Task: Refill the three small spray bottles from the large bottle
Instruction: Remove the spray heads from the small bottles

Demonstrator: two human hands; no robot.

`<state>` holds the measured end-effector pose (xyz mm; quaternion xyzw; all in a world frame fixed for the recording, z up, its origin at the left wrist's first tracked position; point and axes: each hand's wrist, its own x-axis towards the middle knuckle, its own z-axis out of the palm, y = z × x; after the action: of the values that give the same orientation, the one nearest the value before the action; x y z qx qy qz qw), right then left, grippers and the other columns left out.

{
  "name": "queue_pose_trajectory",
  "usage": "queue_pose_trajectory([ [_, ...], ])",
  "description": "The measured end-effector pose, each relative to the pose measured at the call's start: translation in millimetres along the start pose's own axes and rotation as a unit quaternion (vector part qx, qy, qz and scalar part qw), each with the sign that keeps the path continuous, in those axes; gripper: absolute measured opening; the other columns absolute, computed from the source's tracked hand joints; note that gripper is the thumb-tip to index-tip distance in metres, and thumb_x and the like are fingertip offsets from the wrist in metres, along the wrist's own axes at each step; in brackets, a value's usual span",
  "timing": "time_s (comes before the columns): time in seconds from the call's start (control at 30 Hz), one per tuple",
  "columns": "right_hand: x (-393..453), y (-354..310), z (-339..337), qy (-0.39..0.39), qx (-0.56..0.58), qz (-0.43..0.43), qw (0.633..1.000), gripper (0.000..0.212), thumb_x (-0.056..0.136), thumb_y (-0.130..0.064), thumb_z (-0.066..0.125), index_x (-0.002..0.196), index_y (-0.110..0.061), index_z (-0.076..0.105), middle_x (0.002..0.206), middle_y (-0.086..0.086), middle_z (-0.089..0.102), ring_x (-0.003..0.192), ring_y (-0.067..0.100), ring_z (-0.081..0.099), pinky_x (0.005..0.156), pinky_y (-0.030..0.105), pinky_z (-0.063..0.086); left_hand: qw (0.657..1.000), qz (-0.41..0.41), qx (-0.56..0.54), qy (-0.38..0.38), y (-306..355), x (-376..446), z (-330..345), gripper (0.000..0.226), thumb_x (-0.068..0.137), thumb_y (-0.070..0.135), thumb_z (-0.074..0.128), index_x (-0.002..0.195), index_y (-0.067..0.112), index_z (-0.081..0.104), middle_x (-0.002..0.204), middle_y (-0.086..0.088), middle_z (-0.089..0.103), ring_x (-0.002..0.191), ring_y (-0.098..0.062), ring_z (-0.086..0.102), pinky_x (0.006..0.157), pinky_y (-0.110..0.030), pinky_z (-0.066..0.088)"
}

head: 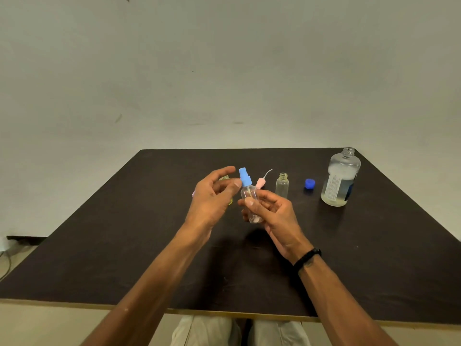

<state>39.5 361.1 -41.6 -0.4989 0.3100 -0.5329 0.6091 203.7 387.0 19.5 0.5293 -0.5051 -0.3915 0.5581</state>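
A: Item one, held?
B: Small clear spray bottle (250, 196) with blue spray head (244, 177), upright above the dark table (374, 258). Right hand (272, 216) grips the body, fingers curled round it; lower half largely covered. Left hand (212, 196) has fingers and thumb loosely curved beside the blue head; whether the thumb touches it, I cannot tell.

A: Behind the left hand?
B: A yellowish bottle (225, 179), mostly hidden; its cap state unreadable.

A: On the table?
B: Pink spray head (260, 182) with dip tube, partly behind the held bottle. Uncapped small bottle (282, 185), upright. Blue cap (310, 184). Large bottle (340, 177), open, part full, far right.

A: Other?
B: Black wristband (308, 255) on the right wrist.
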Motion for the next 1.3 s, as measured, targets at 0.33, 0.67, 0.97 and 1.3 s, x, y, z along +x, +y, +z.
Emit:
queue_pose_trajectory([
  [0.33,2,1,-1,0.008,-0.039,-0.022,0.999,0.049,0.088,-0.019,0.084,0.134,-0.009,0.07,0.118,0.013,0.08,0.106,0.031,0.077,0.098,0.048,0.062,0.999,0.048,0.016,0.009,3,6,6,0.043,0.089,0.02,0.083,0.13,0.025,0.072,0.113,0.005,0.078,0.108,-0.008,0.073,0.095,-0.033,0.062],
  [0.67,4,6,0,0.024,-0.131,-0.071,0.989,0.048,0.081,-0.02,0.091,0.125,-0.016,0.071,0.118,0.002,0.081,0.115,0.017,0.076,0.103,0.04,0.06,0.991,0.086,0.065,0.074,-6,6,5,0.036,0.082,0.037,0.088,0.115,0.024,0.08,0.1,0.008,0.079,0.094,-0.011,0.074,0.082,-0.025,0.062],
  [0.97,9,12,-4,0.038,-0.163,-0.086,0.982,0.042,0.085,-0.01,0.09,0.123,-0.013,0.071,0.12,0.001,0.08,0.116,0.017,0.075,0.106,0.047,0.059,0.988,0.106,0.068,0.091,-3,5,-2,0.027,0.081,0.04,0.088,0.102,0.026,0.079,0.096,0.006,0.078,0.091,-0.011,0.072,0.069,-0.007,0.049],
  [1.3,11,16,-5,0.03,-0.156,-0.088,0.983,0.041,0.083,-0.008,0.091,0.119,-0.013,0.073,0.117,0.001,0.081,0.115,0.018,0.076,0.107,0.05,0.058,0.99,0.068,-0.057,0.11,-3,4,-33,0.033,0.085,0.035,0.083,0.116,0.027,0.074,0.103,-0.003,0.076,0.084,-0.013,0.069,0.081,-0.029,0.061],
])
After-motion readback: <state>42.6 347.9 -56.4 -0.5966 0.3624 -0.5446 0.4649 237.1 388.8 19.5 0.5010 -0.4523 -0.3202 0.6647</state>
